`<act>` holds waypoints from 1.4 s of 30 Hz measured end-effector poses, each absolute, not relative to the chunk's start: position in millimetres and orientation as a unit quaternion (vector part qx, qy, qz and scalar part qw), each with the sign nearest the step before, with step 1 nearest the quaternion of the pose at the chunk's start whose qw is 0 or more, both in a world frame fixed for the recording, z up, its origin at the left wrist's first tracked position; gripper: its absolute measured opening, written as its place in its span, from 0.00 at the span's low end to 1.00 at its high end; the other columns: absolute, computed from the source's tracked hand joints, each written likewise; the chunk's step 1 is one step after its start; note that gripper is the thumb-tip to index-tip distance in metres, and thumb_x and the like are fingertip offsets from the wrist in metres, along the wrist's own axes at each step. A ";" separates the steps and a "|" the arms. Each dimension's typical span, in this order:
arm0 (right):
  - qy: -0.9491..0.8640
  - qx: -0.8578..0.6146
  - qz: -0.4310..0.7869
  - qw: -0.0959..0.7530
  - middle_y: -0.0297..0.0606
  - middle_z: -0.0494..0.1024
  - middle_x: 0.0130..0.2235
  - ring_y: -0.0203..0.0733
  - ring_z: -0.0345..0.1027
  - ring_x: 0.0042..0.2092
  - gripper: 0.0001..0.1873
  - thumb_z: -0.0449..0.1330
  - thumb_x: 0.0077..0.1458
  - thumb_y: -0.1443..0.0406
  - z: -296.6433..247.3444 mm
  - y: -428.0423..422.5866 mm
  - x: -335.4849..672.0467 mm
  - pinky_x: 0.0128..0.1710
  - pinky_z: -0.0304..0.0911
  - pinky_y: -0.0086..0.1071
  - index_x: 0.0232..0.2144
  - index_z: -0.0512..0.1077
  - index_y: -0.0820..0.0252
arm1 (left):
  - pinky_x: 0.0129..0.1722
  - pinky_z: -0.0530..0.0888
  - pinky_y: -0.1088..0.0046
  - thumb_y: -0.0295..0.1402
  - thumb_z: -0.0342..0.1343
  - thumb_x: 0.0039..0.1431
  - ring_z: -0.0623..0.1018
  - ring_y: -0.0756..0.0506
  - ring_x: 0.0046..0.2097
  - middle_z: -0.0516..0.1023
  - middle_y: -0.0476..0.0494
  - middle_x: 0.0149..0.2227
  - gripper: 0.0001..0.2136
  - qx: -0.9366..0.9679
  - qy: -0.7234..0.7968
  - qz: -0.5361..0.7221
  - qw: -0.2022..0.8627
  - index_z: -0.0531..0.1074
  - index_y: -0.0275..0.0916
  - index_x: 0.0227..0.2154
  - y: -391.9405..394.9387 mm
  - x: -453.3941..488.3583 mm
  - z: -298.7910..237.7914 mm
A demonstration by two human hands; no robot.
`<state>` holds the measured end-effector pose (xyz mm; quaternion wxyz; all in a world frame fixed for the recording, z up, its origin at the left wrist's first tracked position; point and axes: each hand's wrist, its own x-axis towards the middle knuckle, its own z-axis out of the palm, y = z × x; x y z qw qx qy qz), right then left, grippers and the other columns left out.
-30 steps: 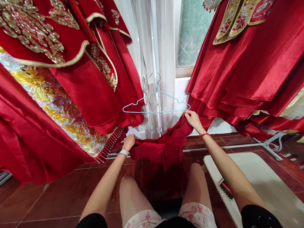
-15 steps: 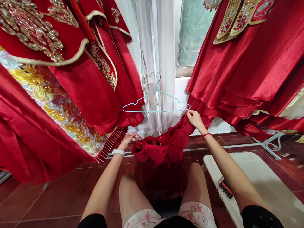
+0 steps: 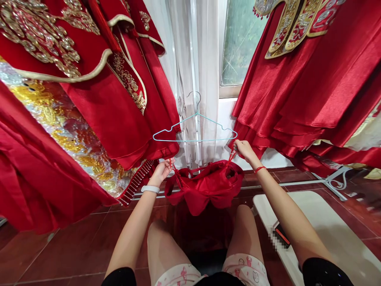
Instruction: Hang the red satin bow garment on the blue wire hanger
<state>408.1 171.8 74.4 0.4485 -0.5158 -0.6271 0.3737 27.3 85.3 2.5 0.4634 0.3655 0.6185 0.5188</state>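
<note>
A small red satin garment (image 3: 208, 184) with thin straps hangs between my hands, above my knees. My left hand (image 3: 161, 171), with a white band on the wrist, pinches its left strap. My right hand (image 3: 244, 149), with a red string on the wrist, pinches the right strap just under the right end of a light blue wire hanger (image 3: 195, 129). The hanger hangs bare in front of a white sheer curtain (image 3: 195, 71).
Red embroidered robes (image 3: 89, 79) hang at the left, and red satin gowns (image 3: 312, 87) at the right. A window (image 3: 241, 39) is behind the curtain. A white seat (image 3: 327, 234) with a red-and-black object (image 3: 281, 237) stands at my right. The floor has red tiles (image 3: 74, 246).
Both hands have lifted the red garment by its straps, and it has spread out between them. My left hand rose and shifted from gripping bunched cloth to pinching a strap.
</note>
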 end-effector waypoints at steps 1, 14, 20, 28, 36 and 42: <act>-0.597 -0.504 0.419 0.462 0.34 0.64 0.17 0.36 0.61 0.22 0.17 0.51 0.55 0.60 75.4 170.0 405.3 0.26 0.64 0.31 0.16 0.58 0.54 | 0.49 0.80 0.66 0.20 0.47 0.49 0.83 0.45 0.45 0.82 0.32 0.50 0.23 0.378 0.614 0.518 0.460 0.76 0.33 0.48 84.2 30.6 1.5; -0.588 -0.398 0.522 0.473 0.34 0.74 0.19 0.34 0.69 0.22 0.05 0.61 0.49 0.67 100.3 149.1 385.8 0.29 0.71 0.29 0.24 0.77 0.62 | 0.62 0.71 0.59 0.38 0.61 0.57 0.77 0.38 0.59 0.80 0.32 0.55 0.19 0.549 0.576 0.493 0.353 0.77 0.33 0.49 83.9 67.0 -17.0; -0.541 -0.383 0.539 0.520 0.38 0.81 0.26 0.38 0.76 0.28 0.08 0.72 0.44 0.67 86.6 156.6 401.8 0.32 0.76 0.31 0.30 0.81 0.63 | 0.54 0.77 0.61 0.52 0.63 0.54 0.79 0.36 0.57 0.80 0.31 0.55 0.28 0.420 0.578 0.571 0.404 0.77 0.33 0.49 76.0 41.0 -20.2; -0.397 -0.381 0.534 0.642 0.39 0.84 0.35 0.38 0.80 0.35 0.09 0.75 0.47 0.66 63.6 182.1 442.7 0.39 0.80 0.28 0.32 0.80 0.60 | 0.58 0.76 0.60 0.40 0.69 0.51 0.78 0.38 0.60 0.74 0.29 0.62 0.25 0.377 0.516 0.673 0.373 0.75 0.36 0.51 76.9 2.6 17.4; -0.390 -0.375 0.574 0.614 0.37 0.82 0.34 0.35 0.78 0.34 0.09 0.75 0.47 0.67 56.9 199.4 422.6 0.38 0.79 0.25 0.28 0.77 0.60 | 0.61 0.73 0.58 0.36 0.68 0.52 0.77 0.38 0.61 0.73 0.29 0.63 0.20 0.388 0.480 0.699 0.362 0.76 0.35 0.47 85.4 6.3 46.4; -0.391 -0.356 0.531 0.663 0.35 0.79 0.32 0.30 0.71 0.30 0.05 0.71 0.49 0.67 60.5 200.5 422.1 0.33 0.73 0.22 0.28 0.77 0.60 | 0.61 0.74 0.58 0.41 0.71 0.49 0.78 0.38 0.60 0.79 0.31 0.57 0.22 0.406 0.477 0.697 0.348 0.77 0.35 0.45 88.2 11.9 55.8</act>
